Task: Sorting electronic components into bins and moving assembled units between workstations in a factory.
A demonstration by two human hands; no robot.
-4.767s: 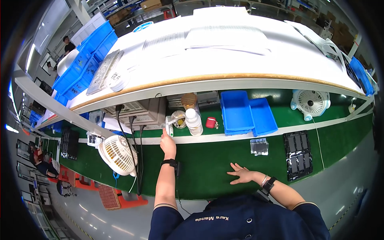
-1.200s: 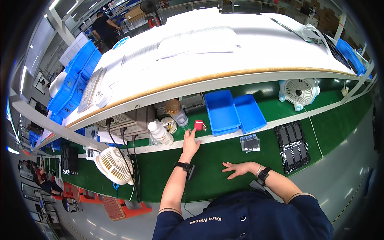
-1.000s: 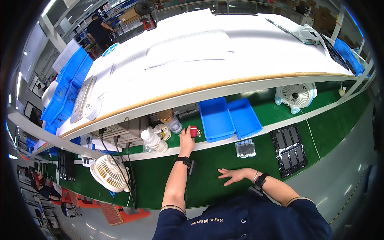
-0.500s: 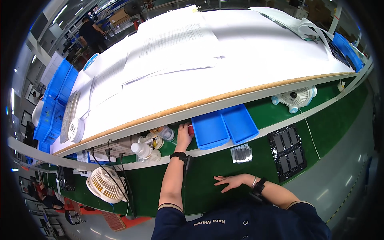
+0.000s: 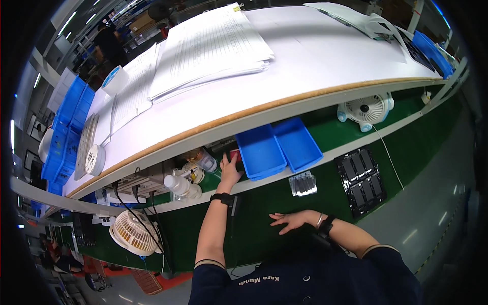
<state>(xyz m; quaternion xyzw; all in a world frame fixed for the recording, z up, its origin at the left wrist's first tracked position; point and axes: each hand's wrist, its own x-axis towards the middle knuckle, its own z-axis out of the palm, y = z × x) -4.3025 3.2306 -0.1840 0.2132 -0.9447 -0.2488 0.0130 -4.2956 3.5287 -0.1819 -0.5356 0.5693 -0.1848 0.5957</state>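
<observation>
2 hands in view. L hand [image 5: 230,174] is at the 1 red case [image 5: 235,154], fingers on or right by it; they cover part of it, so can't tell if the grip is closed on it. Case sits behind the white rail [image 5: 351,144], just L of 2 blue bins [image 5: 262,150]. R hand [image 5: 291,220] is at the green surface [image 5: 254,207], grip loose, fingers apart, nothing held; can't tell if it touches. Also 1 white bottle [image 5: 185,189], 1 reel [image 5: 195,174] & 1 clear jar [image 5: 205,161] L of the hand, close together; jar's far end partly hidden under the white surface [image 5: 310,58]. 1 bag of dark strips [image 5: 303,184] & 1 black tray [image 5: 361,181] to the R, apart. 2 fans: beige fan [image 5: 133,233] at L, white fan [image 5: 365,108] at R w/ top partly blocked. 3 black plugs [image 5: 135,190] near the beige fan; cords overlap. Up top: 2 paper piles [image 5: 208,56], 2 white rolls [image 5: 114,80]. Stacked bins [image 5: 65,147] at far L overlap, qty unclear. 1 co-worker [image 5: 108,43] in bkgd, dim.
</observation>
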